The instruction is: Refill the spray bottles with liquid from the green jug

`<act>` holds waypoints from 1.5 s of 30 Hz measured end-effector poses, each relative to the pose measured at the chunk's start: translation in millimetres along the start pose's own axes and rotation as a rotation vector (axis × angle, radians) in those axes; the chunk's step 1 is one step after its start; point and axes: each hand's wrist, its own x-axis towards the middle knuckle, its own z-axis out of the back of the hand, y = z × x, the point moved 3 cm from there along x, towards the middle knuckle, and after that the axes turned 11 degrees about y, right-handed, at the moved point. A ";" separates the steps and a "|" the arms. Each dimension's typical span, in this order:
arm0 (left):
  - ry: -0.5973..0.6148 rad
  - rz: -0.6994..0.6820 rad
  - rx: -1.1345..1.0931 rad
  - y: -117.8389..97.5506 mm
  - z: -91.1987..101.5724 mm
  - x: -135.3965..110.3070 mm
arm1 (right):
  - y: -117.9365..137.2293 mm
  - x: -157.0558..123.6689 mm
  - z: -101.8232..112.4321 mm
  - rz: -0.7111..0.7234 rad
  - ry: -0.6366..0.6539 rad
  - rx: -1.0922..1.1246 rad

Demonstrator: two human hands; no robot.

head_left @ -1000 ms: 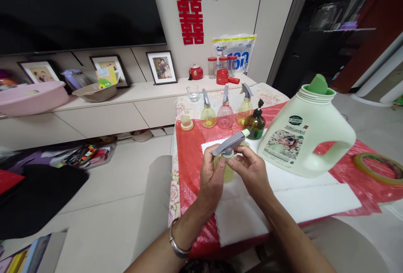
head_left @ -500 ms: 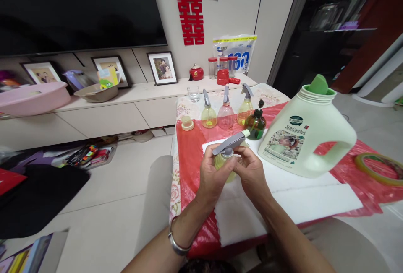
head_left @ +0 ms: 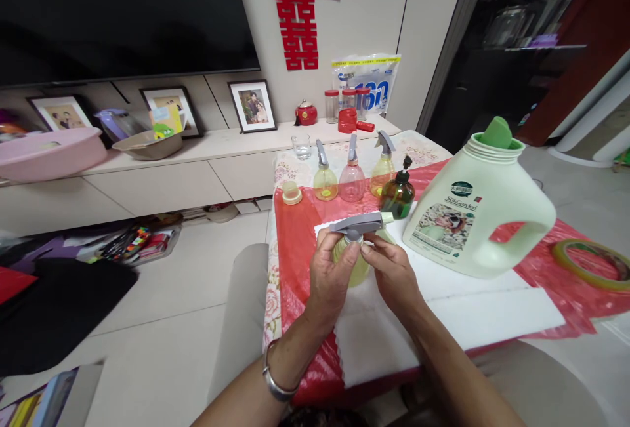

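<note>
Both my hands are closed around a yellow spray bottle (head_left: 359, 273) with a grey trigger head and pale nozzle pointing right. My left hand (head_left: 331, 276) grips its neck and side, thumb in front. On the other side, my right hand (head_left: 394, 269) pinches near the collar under the trigger head. Fingers hide part of the bottle. Behind it stand a yellow spray bottle (head_left: 325, 182), a pink spray bottle (head_left: 352, 182), another yellow one (head_left: 382, 174) and a dark green pump bottle (head_left: 398, 197). A large pale green detergent jug (head_left: 480, 207) with its mouth uncapped stands to the right.
White foam sheet (head_left: 472, 312) lies over red plastic (head_left: 295, 250) on the table. A pale cap (head_left: 291, 193) sits at the left, a glass (head_left: 301, 146) behind it. A tape roll (head_left: 593, 263) lies at the right edge. A cabinet (head_left: 207, 145) runs along the wall.
The spray bottle's trigger head has turned and levelled, its nozzle now lower and slightly further right. My right fingers have shifted at the collar; both hands stay on the bottle.
</note>
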 end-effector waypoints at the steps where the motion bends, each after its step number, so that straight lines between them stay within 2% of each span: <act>1: 0.000 -0.002 0.007 -0.5 0.2 -0.1 | -1.4 0.3 1.0 0.003 0.005 0.007; 7: 0.018 0.002 -0.021 0.2 -0.7 0.1 | -1.2 1.2 0.4 0.031 0.020 0.011; 13: -0.023 0.016 -0.272 7.4 -1.3 0.2 | -2.0 -1.7 1.3 0.044 -0.056 -0.036; 20: -0.022 -0.026 -0.101 -1.0 1.3 -0.2 | 2.0 -2.3 1.6 0.066 -0.135 -0.088; 26: 0.063 -0.023 -0.122 2.4 1.5 -0.7 | 5.6 -2.6 -2.9 0.093 -0.150 -0.150; 29: 0.086 0.001 -0.132 4.1 2.6 1.1 | 6.8 -2.1 -0.5 0.118 -0.127 -0.195; 36: 0.100 -0.012 -0.124 3.9 4.4 3.8 | 10.5 0.5 11.7 0.159 0.071 -0.231; 45: 0.059 -0.039 -0.317 5.7 1.4 2.7 | 16.2 1.3 5.9 0.183 0.048 -0.313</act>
